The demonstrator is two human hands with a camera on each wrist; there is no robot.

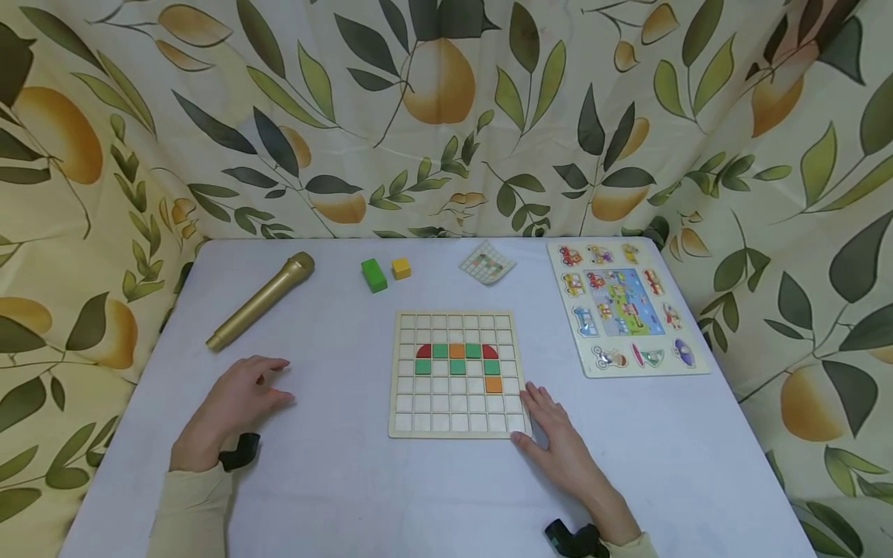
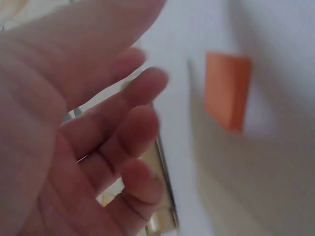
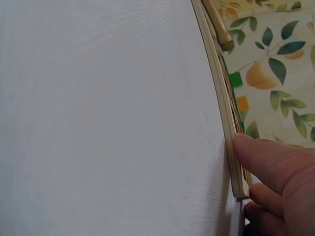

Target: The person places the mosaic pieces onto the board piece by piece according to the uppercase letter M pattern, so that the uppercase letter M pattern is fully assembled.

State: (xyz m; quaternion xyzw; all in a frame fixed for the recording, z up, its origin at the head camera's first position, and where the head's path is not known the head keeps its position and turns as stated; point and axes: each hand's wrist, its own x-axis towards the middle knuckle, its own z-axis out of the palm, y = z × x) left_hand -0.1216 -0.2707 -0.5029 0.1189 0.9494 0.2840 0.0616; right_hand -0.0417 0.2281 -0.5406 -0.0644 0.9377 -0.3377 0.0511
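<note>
A wooden grid board [image 1: 441, 403] lies mid-table, with green, orange and red pieces in some of its squares. At its near right corner rests my right hand [image 1: 567, 453], fingers fairly straight along the right side and thumb at the front edge. In the right wrist view the thumb [image 3: 266, 160] touches the board's rim [image 3: 227, 132]. My left hand [image 1: 233, 399] is left of the board, fingers loosely bent and holding nothing. Apart from its fingertips, an orange square block [image 2: 224, 91] shows in the left wrist view; the head view does not show it there.
A gold microphone [image 1: 261, 302] lies beyond my left hand. Behind the grid board are a green block [image 1: 374, 276], a yellow block [image 1: 401, 268] and a small patterned card [image 1: 487, 263]. A picture puzzle board [image 1: 642, 372] lies at right. Patterned curtains [image 1: 446, 178] surround the table.
</note>
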